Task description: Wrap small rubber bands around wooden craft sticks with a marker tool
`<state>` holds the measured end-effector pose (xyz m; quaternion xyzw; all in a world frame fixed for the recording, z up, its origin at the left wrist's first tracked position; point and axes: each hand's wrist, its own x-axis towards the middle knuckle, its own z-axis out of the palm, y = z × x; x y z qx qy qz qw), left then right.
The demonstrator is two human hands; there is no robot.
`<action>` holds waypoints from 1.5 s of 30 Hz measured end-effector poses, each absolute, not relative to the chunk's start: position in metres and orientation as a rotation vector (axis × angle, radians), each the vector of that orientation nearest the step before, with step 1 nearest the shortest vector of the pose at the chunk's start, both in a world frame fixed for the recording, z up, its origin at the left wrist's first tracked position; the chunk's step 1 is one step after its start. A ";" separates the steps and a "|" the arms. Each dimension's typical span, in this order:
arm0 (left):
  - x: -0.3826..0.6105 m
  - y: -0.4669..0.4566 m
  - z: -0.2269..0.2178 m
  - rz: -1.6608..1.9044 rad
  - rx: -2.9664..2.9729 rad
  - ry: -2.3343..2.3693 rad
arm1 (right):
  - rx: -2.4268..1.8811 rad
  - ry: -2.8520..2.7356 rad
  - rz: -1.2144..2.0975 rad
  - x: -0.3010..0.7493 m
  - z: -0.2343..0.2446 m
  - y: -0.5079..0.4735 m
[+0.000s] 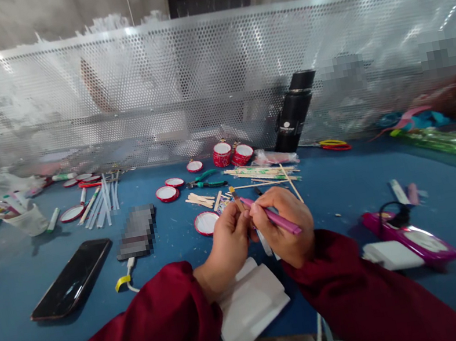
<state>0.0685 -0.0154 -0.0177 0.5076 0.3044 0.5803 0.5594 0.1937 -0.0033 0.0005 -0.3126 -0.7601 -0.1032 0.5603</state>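
While the left hand [228, 240] pinches a slim brown stick [237, 201] upright between thumb and fingers, the right hand [287, 223] is closed around a pink pen [281, 220], which slants down to the right. The pen's forward end lies at the left fingertips, just beside the stick; whether the two touch cannot be told. Both hands come out of dark red sleeves and meet over the blue surface [183, 313], with folded white paper [256, 306] lying below them.

Just beyond the left hand lies a round white disc with a red rim [206, 224], near some short flat wooden sticks [200, 200]. Farther back are green-handled pliers [207, 181], a bundle of long thin sticks [261, 173] and two red drum-shaped pieces with white tops [222, 152], set side by side. A black bottle [293, 112] stands to the right of these, and scissors with red and yellow handles [333, 145] lie past it.

To the left are a black phone [71, 280] and a second phone [136, 230] with a white cable plugged in; behind them are translucent sticks [102, 207] and a white cup [29, 220] holding pens. On the right, a white charger [392, 255] sits against a purple power strip [435, 244]. A perforated metal panel [126, 94] spans the back.
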 end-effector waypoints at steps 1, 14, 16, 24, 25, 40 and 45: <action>0.069 -0.015 -0.018 1.374 1.196 0.716 | -0.723 -1.792 -0.236 0.194 0.000 -0.003; 0.069 -0.015 -0.020 1.381 1.168 0.696 | -0.738 -1.810 -0.234 0.192 0.001 -0.004; 0.069 -0.015 -0.020 1.371 1.168 0.688 | -0.744 -1.802 -0.238 0.192 0.001 -0.004; 0.069 -0.016 -0.020 1.370 1.186 0.715 | -0.747 -1.800 -0.249 0.192 0.001 -0.004; 0.069 -0.016 -0.020 1.367 1.194 0.717 | -0.749 -1.798 -0.245 0.192 0.001 -0.004; 0.069 -0.017 -0.017 1.375 1.177 0.726 | -0.744 -1.794 -0.241 0.192 -0.001 -0.003; 0.069 -0.016 -0.020 1.374 1.166 0.720 | -0.734 -1.815 -0.239 0.191 0.000 -0.004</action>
